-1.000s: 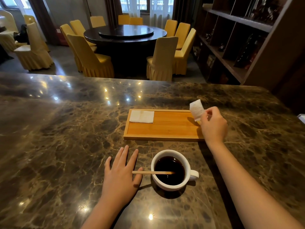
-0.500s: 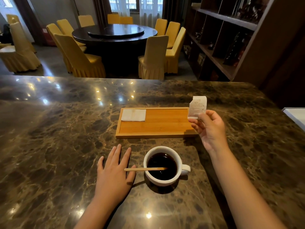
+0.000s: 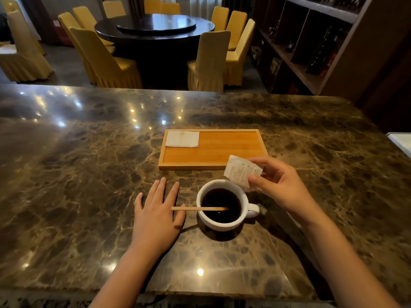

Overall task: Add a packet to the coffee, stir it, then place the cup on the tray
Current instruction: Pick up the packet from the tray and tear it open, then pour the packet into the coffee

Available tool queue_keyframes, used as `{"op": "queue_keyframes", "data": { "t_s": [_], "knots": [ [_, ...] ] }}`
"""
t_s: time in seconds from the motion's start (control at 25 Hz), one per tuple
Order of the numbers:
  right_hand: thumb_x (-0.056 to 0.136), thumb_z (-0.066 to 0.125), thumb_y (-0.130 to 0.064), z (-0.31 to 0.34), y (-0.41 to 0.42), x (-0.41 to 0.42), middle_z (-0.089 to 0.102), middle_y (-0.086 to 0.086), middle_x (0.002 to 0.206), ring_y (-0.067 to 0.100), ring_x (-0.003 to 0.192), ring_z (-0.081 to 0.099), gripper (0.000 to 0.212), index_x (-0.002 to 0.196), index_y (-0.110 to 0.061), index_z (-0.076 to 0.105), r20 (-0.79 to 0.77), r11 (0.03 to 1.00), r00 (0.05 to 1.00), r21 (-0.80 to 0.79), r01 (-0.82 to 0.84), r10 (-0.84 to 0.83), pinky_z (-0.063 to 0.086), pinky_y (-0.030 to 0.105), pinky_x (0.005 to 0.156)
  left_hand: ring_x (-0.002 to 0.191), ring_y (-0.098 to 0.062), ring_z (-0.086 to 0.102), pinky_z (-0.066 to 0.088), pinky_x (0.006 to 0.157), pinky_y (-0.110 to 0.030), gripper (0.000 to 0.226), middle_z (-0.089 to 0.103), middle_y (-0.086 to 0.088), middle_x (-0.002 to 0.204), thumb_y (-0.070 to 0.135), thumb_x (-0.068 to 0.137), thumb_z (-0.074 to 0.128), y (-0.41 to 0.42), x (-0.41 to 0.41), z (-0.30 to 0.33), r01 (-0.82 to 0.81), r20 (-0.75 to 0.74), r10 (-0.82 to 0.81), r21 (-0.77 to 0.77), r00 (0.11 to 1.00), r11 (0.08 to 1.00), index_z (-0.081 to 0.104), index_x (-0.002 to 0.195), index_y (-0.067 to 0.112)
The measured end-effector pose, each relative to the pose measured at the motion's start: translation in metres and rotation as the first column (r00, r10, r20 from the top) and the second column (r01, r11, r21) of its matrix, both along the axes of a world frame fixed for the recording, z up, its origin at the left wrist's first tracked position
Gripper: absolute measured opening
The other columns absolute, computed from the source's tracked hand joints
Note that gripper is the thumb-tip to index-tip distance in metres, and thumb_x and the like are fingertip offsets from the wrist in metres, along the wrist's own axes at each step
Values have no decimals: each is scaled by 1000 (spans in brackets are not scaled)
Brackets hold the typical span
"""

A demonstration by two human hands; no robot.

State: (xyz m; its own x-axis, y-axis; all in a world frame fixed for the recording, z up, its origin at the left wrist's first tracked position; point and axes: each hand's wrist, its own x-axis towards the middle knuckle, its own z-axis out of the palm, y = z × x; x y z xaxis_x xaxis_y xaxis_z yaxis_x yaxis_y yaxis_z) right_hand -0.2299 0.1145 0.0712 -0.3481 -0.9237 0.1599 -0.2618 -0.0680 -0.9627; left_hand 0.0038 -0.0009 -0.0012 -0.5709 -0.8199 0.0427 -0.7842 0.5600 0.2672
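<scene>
A white cup (image 3: pixel 222 223) of black coffee stands on the marble counter, handle to the right. A wooden stir stick (image 3: pixel 195 208) leans in it, its free end sticking out to the left. My right hand (image 3: pixel 280 187) pinches a small white packet (image 3: pixel 241 170), tilted just above the cup's far right rim. My left hand (image 3: pixel 155 214) lies flat on the counter to the left of the cup, fingers spread, under the stick's end. Behind the cup lies a wooden tray (image 3: pixel 222 152) with a folded white napkin (image 3: pixel 182 139) in its left corner.
The dark marble counter (image 3: pixel 89 174) stretches wide to the left and right. A white object's edge (image 3: pixel 400 141) shows at the far right. Beyond the counter are yellow-covered chairs (image 3: pixel 104 61), a round dark table (image 3: pixel 155 27) and wooden shelving (image 3: pixel 311 47).
My right hand has brought the packet down and toward me, from above the tray's right end to just over the cup's rim. My left hand has stayed flat beside the cup.
</scene>
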Motion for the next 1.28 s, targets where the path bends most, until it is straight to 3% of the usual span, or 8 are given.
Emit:
{"op": "queue_keyframes", "data": {
  "t_s": [0.2,0.44,0.52,0.72,0.96,1.08,1.16,1.28],
  "knots": [
    [86,64,-14,2,-2,2,63,-20,110,8,104,60,37,108,-43,59,-339,999,940,21,-37,42,53,35,83,144,-15,-3,-3,117,-48,57,4,-2,158,47,93,26,0,-1,1,1,-11,-1,1,1000,1000,11,146,32],
    [85,64,-8,1,-4,1,62,-19,107,-3,100,56,38,116,-30,60,-539,994,836,18,-104,97,39,7,79,144,-16,-3,-2,116,-48,57,5,-3,158,45,93,27,0,0,1,3,-9,-3,0,1000,1000,11,146,32],
    [85,64,-7,1,-5,0,64,-14,106,0,98,57,37,117,-27,61,-554,995,828,1,-103,86,39,6,78,144,-16,-2,-2,116,-48,57,5,-3,158,45,93,27,-1,0,0,1,-9,-1,-6,1000,1000,12,146,32],
    [86,63,-11,-4,-3,4,54,-30,108,-8,104,53,39,112,-38,54,-475,999,879,-53,-3,-23,42,9,83,144,-16,-1,-2,116,-48,57,6,-3,158,45,92,28,0,-1,-1,0,-21,0,-5,1000,1000,13,146,32],
    [84,66,-7,-9,-2,3,63,-14,105,0,98,56,37,114,-28,61,-560,998,828,-65,-6,-31,41,6,80,144,-16,-1,0,117,-49,57,6,-3,158,48,91,25,-1,0,-3,-3,-13,3,-18,1000,1000,12,145,33],
    [85,64,-14,-8,-3,4,60,-25,105,-3,97,59,38,107,-44,58,-377,996,922,-45,77,-89,48,10,77,144,-15,-2,0,117,-48,58,6,-2,158,49,90,22,-2,0,-4,-4,-4,4,-24,1000,1000,11,145,34],
    [86,62,-8,-11,-5,3,68,-14,99,4,90,66,34,101,-39,62,-33,992,992,-34,124,-125,53,15,66,144,-15,-2,0,117,-48,58,5,-2,158,50,91,21,-2,0,-5,-4,-7,4,-24,1000,1000,10,145,34],
    [85,59,-4,-11,-14,-2,75,0,83,11,70,70,18,95,-18,66,559,980,810,24,197,-176,52,15,53,144,-14,-2,0,117,-48,57,5,-2,158,50,92,22,-1,0,-5,-6,-15,5,-27,1000,1000,10,145,34]
  ]
}}
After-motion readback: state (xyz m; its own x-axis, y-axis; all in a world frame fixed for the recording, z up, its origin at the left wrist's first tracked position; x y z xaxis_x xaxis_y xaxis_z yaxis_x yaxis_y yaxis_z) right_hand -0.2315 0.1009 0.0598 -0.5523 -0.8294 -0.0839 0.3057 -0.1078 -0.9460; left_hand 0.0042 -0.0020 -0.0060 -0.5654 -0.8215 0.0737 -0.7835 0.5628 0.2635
